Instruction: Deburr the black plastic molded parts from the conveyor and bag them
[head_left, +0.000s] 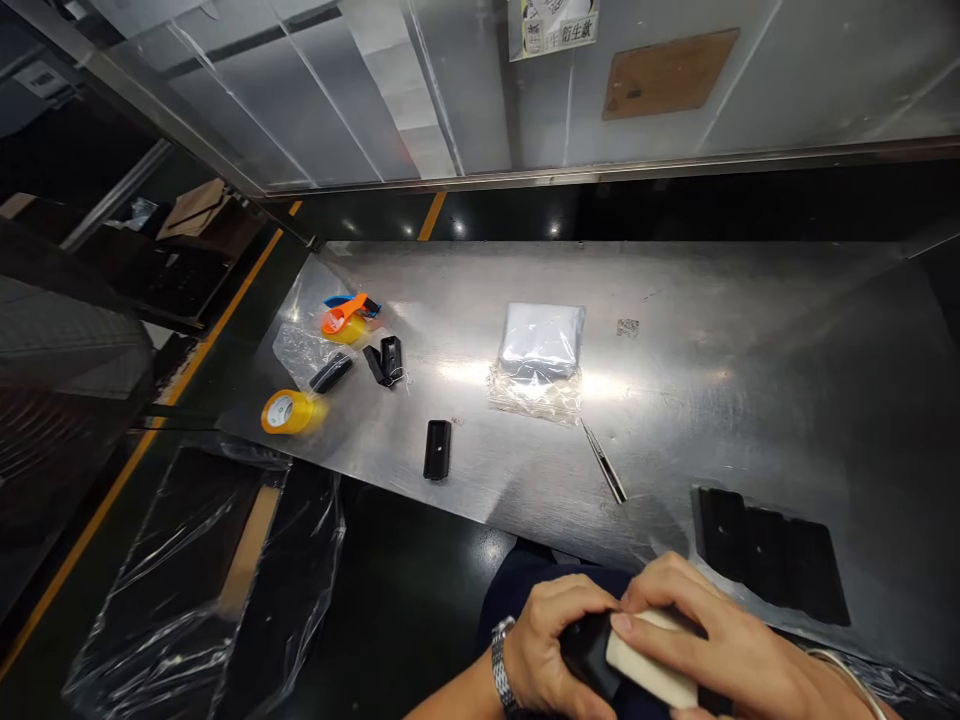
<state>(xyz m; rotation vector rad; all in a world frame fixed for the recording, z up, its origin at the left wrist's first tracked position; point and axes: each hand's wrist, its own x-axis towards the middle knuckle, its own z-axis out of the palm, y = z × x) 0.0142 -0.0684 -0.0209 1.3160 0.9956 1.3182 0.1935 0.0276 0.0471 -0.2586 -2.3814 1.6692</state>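
Two hands (pixel 637 640) gripping one black part (pixel 589 650); two tape rolls (pixel 287 411), one tweezers (pixel 604 462).

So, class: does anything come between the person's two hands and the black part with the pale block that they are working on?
Nothing visible does. The left hand and the right hand both grip the black part and the pale block directly, fingers wrapped on them. The tweezers and black tray lie apart on the steel table.

The table (pixel 750 330) is brushed metal, glaring where the lamps strike it. A clear, glossy plastic bag (pixel 540 355) lies crinkled on it, near thin polished metal tweezers (pixel 604 461) and a matt black plastic part (pixel 437 449). The yellow tape roll (pixel 286 412) shines. A matt black piece (pixel 589 650) meets a smooth cream block (pixel 649 670).
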